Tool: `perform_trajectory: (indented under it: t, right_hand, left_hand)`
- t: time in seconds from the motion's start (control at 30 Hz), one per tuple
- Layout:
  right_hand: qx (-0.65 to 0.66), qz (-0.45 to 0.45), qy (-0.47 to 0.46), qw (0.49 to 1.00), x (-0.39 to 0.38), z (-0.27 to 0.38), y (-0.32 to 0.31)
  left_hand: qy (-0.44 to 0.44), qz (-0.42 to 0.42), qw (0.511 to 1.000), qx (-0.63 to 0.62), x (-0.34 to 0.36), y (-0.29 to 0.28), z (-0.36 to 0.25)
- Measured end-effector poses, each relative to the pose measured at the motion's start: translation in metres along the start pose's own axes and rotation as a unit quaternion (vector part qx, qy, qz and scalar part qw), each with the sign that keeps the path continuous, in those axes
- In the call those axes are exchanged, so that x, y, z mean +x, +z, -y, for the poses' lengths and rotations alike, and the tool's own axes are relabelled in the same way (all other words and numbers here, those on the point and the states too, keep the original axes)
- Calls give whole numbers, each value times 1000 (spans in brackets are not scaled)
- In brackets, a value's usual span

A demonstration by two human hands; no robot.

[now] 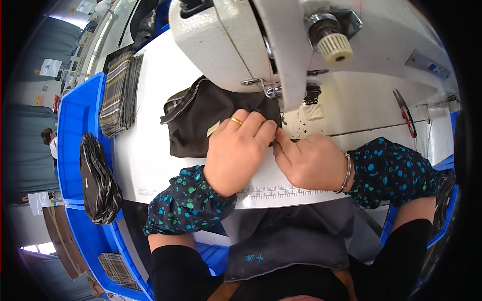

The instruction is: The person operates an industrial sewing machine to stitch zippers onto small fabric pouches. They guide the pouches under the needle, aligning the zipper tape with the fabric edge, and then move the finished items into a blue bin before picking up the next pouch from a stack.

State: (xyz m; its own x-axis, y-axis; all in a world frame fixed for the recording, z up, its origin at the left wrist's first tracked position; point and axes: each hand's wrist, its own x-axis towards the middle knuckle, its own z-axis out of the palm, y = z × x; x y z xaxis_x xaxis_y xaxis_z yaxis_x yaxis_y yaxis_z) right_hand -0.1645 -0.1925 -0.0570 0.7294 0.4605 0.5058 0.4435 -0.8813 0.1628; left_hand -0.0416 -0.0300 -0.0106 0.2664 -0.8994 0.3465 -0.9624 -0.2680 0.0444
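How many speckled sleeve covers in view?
2: left cover, just behind the left hand; right cover, behind the right hand. No others visible.

Left hand [236, 150] + right hand [312, 161]: two, all yours
Patterned sleeves [394, 173]: two on you
Gold ring [236, 121]: just one
Bracelet [347, 173]: one
Sewing machine [233, 47]: you've got one
Dark zip pouch [201, 125]: one in front of you
Scissors [406, 114]: one pair
Plaid piles [116, 98]: at least two
Blue bins [75, 128]: three-ish around you, can't tell exactly

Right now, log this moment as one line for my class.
left hand: on dark pouch; right hand: at pouch edge; zipper: pouch's left; scissors: on table, right
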Motion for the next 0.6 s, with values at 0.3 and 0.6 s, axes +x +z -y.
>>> perform_trajectory:
  t: [0.3,0.6]
  right_hand:
    - [9,-11,-2,1000,-1,2,1]
    - [15,-1,-3,1000,0,1,-2]
  left_hand:
    - [-13,-8,1000,-25,-4,10,2]
    - [-10,-61,998,-3,3,2,1]
